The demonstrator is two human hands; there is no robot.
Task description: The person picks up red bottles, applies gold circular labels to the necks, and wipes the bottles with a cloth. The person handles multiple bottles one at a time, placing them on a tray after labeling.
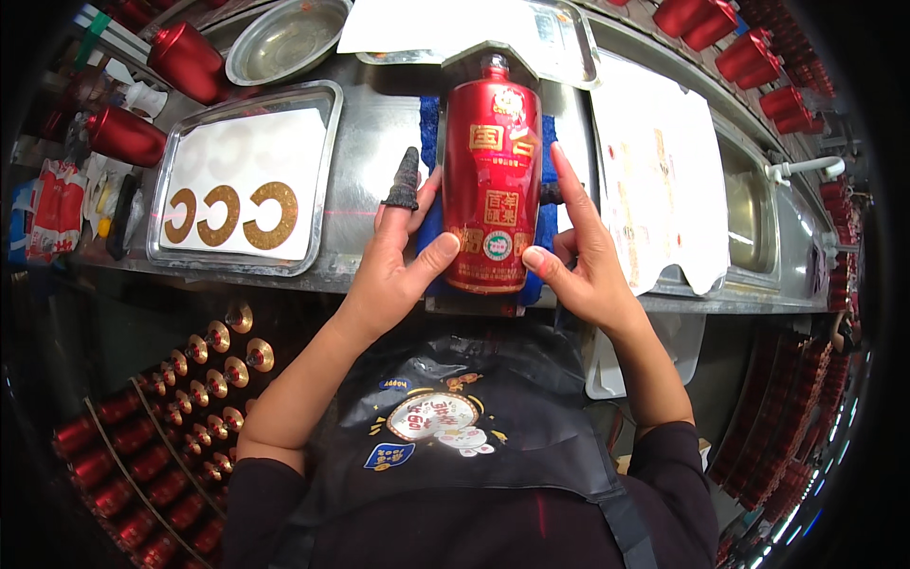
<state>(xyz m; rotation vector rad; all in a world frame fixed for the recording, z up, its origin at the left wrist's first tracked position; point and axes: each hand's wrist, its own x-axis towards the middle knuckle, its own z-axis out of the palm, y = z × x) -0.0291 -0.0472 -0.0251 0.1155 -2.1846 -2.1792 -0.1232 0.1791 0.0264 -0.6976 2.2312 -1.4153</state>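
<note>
A shiny red bottle (494, 175) with gold lettering and a small green-and-white round emblem lies in front of me, its dark neck pointing away. Under it a blue cloth (428, 133) shows at both sides. My left hand (403, 232) holds the bottle's lower left side, thumb on its front edge. A black finger cot (406, 178) covers one raised finger of that hand. On the opposite side my right hand (590, 247) grips the bottle, its thumb near the base and its index finger stretched along the side. Another black tip shows behind that index finger.
To the left, a metal tray (327, 123) bears white sheet and gold C-shaped pieces (270, 216). Beyond it stands a metal bowl (284, 43). White sheets (654, 161) lie at right beside a sink (749, 204). Red bottles (185, 62) stand around the bench and below left.
</note>
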